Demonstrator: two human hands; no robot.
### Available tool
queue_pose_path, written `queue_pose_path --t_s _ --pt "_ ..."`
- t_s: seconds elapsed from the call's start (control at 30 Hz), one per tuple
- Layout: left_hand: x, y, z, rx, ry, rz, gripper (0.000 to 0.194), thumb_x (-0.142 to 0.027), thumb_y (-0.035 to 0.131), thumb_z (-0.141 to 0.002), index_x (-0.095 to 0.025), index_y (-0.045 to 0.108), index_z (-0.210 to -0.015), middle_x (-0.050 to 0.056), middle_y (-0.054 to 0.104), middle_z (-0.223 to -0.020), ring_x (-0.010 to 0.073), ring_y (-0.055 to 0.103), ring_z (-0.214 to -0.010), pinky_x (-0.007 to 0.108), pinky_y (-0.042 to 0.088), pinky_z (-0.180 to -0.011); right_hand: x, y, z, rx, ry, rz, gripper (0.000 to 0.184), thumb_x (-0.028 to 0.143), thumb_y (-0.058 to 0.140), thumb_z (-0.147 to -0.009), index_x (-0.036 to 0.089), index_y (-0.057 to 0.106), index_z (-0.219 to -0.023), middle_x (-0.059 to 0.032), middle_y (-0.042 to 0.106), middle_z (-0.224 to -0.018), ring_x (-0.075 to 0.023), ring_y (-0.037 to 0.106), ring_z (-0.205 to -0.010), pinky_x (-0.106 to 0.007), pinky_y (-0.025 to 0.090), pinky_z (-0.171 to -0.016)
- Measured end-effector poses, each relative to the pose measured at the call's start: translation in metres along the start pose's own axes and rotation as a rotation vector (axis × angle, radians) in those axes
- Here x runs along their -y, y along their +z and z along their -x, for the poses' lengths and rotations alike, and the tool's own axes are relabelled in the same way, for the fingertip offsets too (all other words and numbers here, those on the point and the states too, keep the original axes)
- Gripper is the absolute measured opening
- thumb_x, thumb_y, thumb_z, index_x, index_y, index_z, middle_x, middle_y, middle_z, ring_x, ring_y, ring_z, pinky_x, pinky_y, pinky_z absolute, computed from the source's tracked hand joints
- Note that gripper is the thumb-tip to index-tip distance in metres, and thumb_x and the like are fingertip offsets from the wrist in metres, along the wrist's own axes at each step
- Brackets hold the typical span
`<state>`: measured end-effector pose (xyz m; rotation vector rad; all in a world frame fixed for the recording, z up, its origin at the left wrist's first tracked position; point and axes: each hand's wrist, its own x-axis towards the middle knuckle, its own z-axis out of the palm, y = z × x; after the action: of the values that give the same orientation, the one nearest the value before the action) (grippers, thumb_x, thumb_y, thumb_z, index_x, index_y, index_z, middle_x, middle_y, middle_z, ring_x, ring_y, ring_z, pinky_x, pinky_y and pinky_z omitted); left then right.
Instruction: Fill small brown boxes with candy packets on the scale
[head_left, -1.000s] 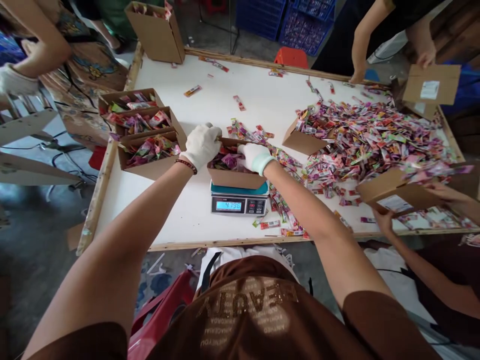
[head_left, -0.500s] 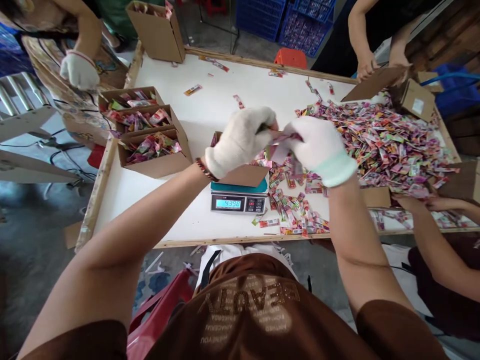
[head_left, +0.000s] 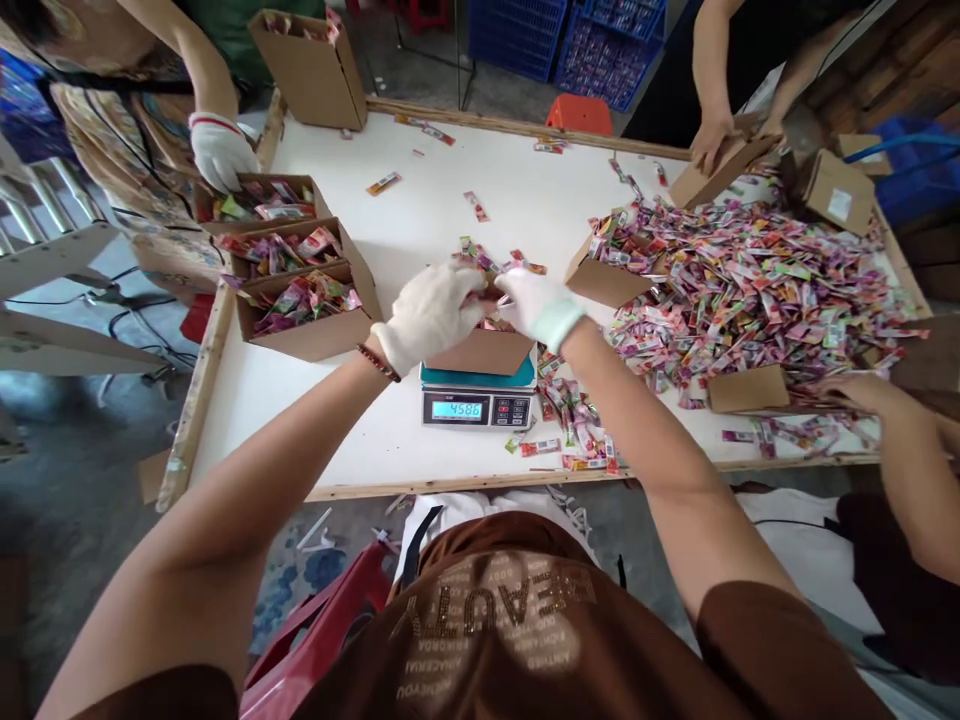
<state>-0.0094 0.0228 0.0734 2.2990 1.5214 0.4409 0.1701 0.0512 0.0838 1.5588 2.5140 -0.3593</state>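
Brown and open-topped, the box [head_left: 484, 355] sat on the scale [head_left: 480, 408], partly hidden by the left hand [head_left: 436, 312] and right hand [head_left: 537, 304], fingers bent, closure and hold unclear; filled boxes [head_left: 319, 328] stood left, a packet heap [head_left: 750, 290] right.

White gloves [head_left: 429, 314] and a beaded bracelet [head_left: 379, 362] accompany a brown shirt [head_left: 615, 665] bearing glittery lettering [head_left: 499, 608].

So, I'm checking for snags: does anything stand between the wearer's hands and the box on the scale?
Nothing visible does: the left hand and right hand are at the open box on the scale. Loose packets lie to the scale's right, off to the side. The hands hide much of the box's inside.
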Motion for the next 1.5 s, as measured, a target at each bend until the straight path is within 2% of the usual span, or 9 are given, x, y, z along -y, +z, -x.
queue_pose_path --t_s 0.17,0.37,0.57,0.73,0.83,1.0,1.13,1.33,1.5 --pt "0.027 0.031 0.028 0.273 -0.152 -0.339 0.017 -0.022 0.065 -0.085 -0.015 0.072 -0.099 0.015 0.075 -0.097 0.0352 0.071 -0.103 0.054 0.04 -0.11 0.001 0.026 -0.037 0.178 0.024 0.079 0.025 0.017 0.068 -0.093 0.014 0.078 -0.116 -0.019 0.074 -0.127 -0.0291 0.07 -0.109 -0.038 0.05 -0.09" --pt "0.031 0.022 0.044 0.065 -0.041 -0.169 0.036 -0.03 0.057 -0.09 -0.017 0.072 -0.119 0.013 0.072 -0.129 0.0354 0.068 -0.118 0.05 0.049 -0.104 -0.025 -0.003 -0.008 -0.069 -0.018 -0.088 0.021 0.02 0.065 -0.091 0.018 0.078 -0.107 -0.0109 0.075 -0.116 -0.027 0.068 -0.106 -0.04 0.05 -0.09" --pt "0.059 0.01 0.082 -0.267 -0.11 0.103 0.037 -0.046 0.054 -0.096 -0.019 0.072 -0.114 0.011 0.071 -0.134 0.0288 0.067 -0.122 0.045 0.055 -0.106 -0.08 -0.043 0.078 -0.332 0.049 -0.163 0.02 0.025 0.059 -0.09 0.021 0.078 -0.098 -0.0073 0.073 -0.101 -0.0262 0.066 -0.101 -0.043 0.051 -0.094" --pt "0.102 0.014 0.132 -0.386 -0.229 0.189 0.025 -0.05 0.058 -0.097 -0.031 0.07 -0.109 -0.006 0.074 -0.124 0.0262 0.067 -0.121 0.05 0.054 -0.112 -0.116 -0.034 0.125 -0.414 0.324 -0.101 0.044 0.033 0.068 -0.087 0.017 0.072 -0.127 -0.0137 0.066 -0.125 -0.0255 0.068 -0.088 -0.047 0.055 -0.091" --pt "0.111 0.017 0.147 -0.397 -0.326 0.221 0.02 -0.051 0.06 -0.096 -0.038 0.069 -0.107 -0.013 0.073 -0.121 0.0264 0.069 -0.114 0.052 0.057 -0.105 -0.099 -0.013 0.11 -0.321 0.202 -0.174 0.057 0.041 0.072 -0.089 0.022 0.065 -0.143 -0.0134 0.061 -0.136 -0.022 0.068 -0.087 -0.045 0.055 -0.094" --pt "0.095 0.021 0.145 -0.356 -0.329 0.228 0.028 -0.051 0.056 -0.096 -0.028 0.068 -0.104 0.002 0.074 -0.119 0.0284 0.069 -0.115 0.048 0.057 -0.104 -0.046 0.019 0.047 0.036 0.078 -0.111 0.07 0.056 0.077 -0.088 0.026 0.061 -0.149 -0.0153 0.061 -0.138 -0.029 0.067 -0.106 -0.039 0.053 -0.088" --pt "0.086 0.029 0.143 -0.316 -0.298 0.201 0.03 -0.048 0.055 -0.097 -0.023 0.069 -0.105 0.009 0.074 -0.121 0.0288 0.068 -0.119 0.045 0.056 -0.107 -0.042 0.027 0.015 0.158 0.039 -0.06 0.029 0.039 0.073 -0.092 0.019 0.081 -0.111 -0.0107 0.074 -0.117 -0.026 0.067 -0.105 -0.034 0.048 -0.086" --pt "0.082 0.044 0.134 -0.361 -0.224 0.275 0.034 -0.046 0.059 -0.097 -0.016 0.072 -0.106 0.014 0.075 -0.121 0.0267 0.072 -0.113 0.042 0.057 -0.105 -0.059 0.019 0.02 0.016 -0.017 -0.238 0.017 0.022 0.067 -0.088 0.02 0.084 -0.087 -0.0041 0.079 -0.096 -0.021 0.069 -0.093 -0.031 0.045 -0.082" --pt "0.073 0.044 0.117 -0.367 -0.178 0.291 0.033 -0.044 0.061 -0.097 -0.015 0.074 -0.107 0.014 0.075 -0.121 0.0265 0.07 -0.116 0.04 0.056 -0.106 -0.083 -0.011 0.075 -0.329 0.005 -0.417 0.021 0.03 0.064 -0.091 0.022 0.083 -0.086 -0.0041 0.078 -0.095 -0.0222 0.07 -0.091 -0.035 0.051 -0.088"
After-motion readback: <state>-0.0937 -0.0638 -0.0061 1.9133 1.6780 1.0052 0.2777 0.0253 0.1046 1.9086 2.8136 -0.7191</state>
